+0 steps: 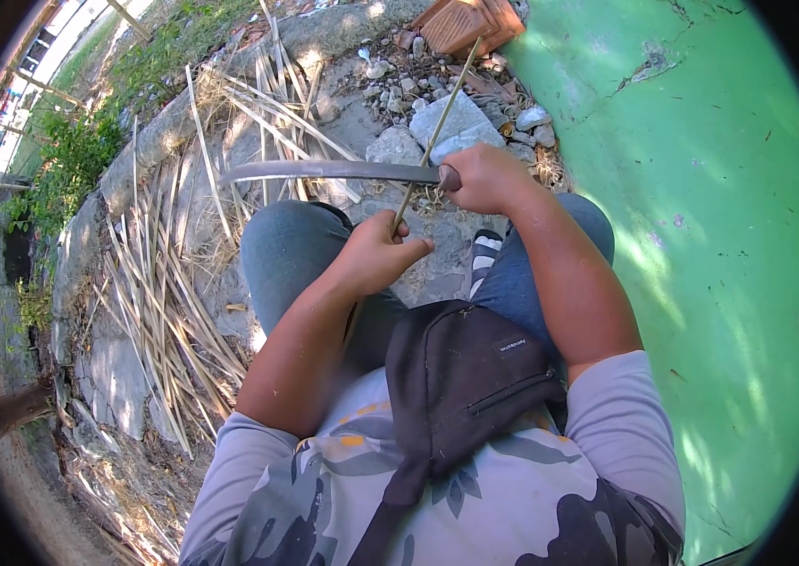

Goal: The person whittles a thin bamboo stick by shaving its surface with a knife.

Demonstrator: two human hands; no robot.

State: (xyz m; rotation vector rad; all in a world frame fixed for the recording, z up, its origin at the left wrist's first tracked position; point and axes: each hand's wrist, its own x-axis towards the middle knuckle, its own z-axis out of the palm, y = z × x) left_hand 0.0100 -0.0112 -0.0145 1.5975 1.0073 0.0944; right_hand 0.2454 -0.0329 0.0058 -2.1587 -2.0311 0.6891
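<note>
A person's bare hands work a blade across a stick outdoors: the left hand (379,257) is curled closed around a thin, straight, greenish-tan stick (446,115), thumb stretched toward 3 o'clock, while the right hand (488,179) is wrapped in a full fist around the brown handle of a long, slightly curved, grey metal knife (333,170). The knife points to 9 o'clock and crosses the stick just above the left hand; whether its edge cuts in cannot be told. The stick slants up toward 1 o'clock, in front of the person's two bent knees in blue denim jeans (291,250). From the hands, a foot in a black-and-white striped covering (484,257) shows at 4 o'clock, a black fabric sling bag (466,377) at 5 and a grey-and-white patterned shirt (503,491) at 6. A loose heap of long, pale, slender sticks (168,311) lies at 8 o'clock on rough grey stone ground (116,373), with more pale sticks (282,104) at 10. Leafy green plants (74,165) grow between 9 and 10, grey rubble (456,127) and an orange ridged clay block (464,28) sit toward 1, and a cracked, green-painted floor (711,189) spreads at 3.
</note>
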